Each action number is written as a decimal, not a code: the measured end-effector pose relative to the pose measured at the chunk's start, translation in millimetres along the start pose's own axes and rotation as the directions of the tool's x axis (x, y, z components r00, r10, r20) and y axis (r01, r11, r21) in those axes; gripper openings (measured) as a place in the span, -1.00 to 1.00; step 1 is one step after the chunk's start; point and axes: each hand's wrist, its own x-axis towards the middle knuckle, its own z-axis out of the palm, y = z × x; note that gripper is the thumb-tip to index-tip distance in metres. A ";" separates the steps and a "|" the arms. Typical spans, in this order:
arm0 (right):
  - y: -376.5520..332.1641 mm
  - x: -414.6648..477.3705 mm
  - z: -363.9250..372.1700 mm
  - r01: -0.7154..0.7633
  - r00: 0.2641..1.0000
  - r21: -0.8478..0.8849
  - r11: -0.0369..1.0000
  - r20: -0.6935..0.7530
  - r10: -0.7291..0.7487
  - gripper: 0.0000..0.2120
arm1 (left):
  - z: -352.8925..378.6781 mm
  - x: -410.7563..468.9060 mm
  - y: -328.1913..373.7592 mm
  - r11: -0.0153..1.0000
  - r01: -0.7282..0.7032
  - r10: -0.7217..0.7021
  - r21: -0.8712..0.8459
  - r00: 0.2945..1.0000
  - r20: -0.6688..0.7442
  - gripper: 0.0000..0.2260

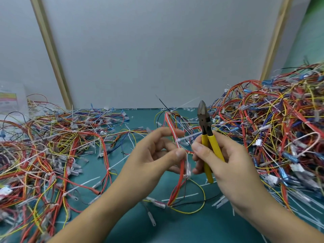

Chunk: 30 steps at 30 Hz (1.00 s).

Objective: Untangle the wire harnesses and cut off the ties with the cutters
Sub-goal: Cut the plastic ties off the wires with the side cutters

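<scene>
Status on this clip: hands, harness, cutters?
Left hand pinches red harness. Right hand holds cutters, tips up, closed. White tie uncut. Left pile, right pile flank the hands.

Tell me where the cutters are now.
In the head view, the cutters stand upright just right of centre, gripped by the right hand, beside the red harness held by the left hand.
</scene>
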 end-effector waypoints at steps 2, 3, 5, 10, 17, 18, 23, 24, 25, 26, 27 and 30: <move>0.2 0.5 -1.2 -0.049 0.998 0.002 0.999 0.041 0.049 -0.87 | -5.7 2.0 1.2 0.999 -0.028 0.029 0.027 0.998 -0.049 -0.66; -0.1 0.4 -2.0 -0.064 0.996 -0.010 0.998 0.067 0.065 -0.79 | -8.1 2.7 1.2 0.998 -0.036 0.039 0.043 0.997 -0.065 -0.64; -1.3 0.2 -3.6 -0.070 0.989 -0.068 0.995 0.127 0.078 -0.64 | -11.2 4.0 0.5 0.996 -0.056 0.062 0.073 0.995 -0.083 -0.60; -0.3 -1.4 -4.9 -0.029 0.976 -0.270 0.962 0.202 0.086 -0.54 | -16.8 5.1 -0.8 0.993 -0.084 0.093 0.084 0.990 -0.104 -0.55; -3.2 -1.6 -3.2 -0.056 0.967 -0.286 0.957 0.223 0.123 -0.50 | -19.8 6.5 -1.2 0.991 -0.104 0.113 0.086 0.988 -0.107 -0.57; -3.7 -2.1 -3.1 -0.053 0.966 -0.293 0.955 0.226 0.123 -0.49 | -20.0 6.4 -1.1 0.991 -0.104 0.113 0.084 0.988 -0.108 -0.57; -4.7 -3.3 -3.6 -0.044 0.967 -0.301 0.953 0.226 0.116 -0.45 | -20.5 6.2 -1.3 0.992 -0.107 0.115 0.073 0.987 -0.114 -0.57; -5.0 -3.3 -3.5 -0.047 0.967 -0.299 0.953 0.227 0.119 -0.46 | -20.0 6.0 -1.5 0.992 -0.106 0.114 0.075 0.987 -0.109 -0.57; -4.9 -3.2 -3.6 -0.049 0.966 -0.297 0.954 0.229 0.121 -0.49 | -19.1 5.9 -1.7 0.991 -0.104 0.111 0.080 0.989 -0.100 -0.56; -5.0 -3.0 -3.4 -0.048 0.966 -0.294 0.955 0.230 0.120 -0.54 | -18.1 5.8 -1.9 0.991 -0.101 0.109 0.087 0.990 -0.088 -0.55; -4.9 -2.7 -3.1 -0.047 0.966 -0.292 0.955 0.231 0.119 -0.59 | -17.0 5.6 -2.2 0.991 -0.099 0.106 0.092 0.991 -0.077 -0.54; -4.9 -2.5 -2.1 -0.061 0.963 -0.268 0.962 0.236 0.127 -0.60 | -15.8 5.3 -1.7 0.991 -0.090 0.097 0.098 0.993 -0.065 -0.54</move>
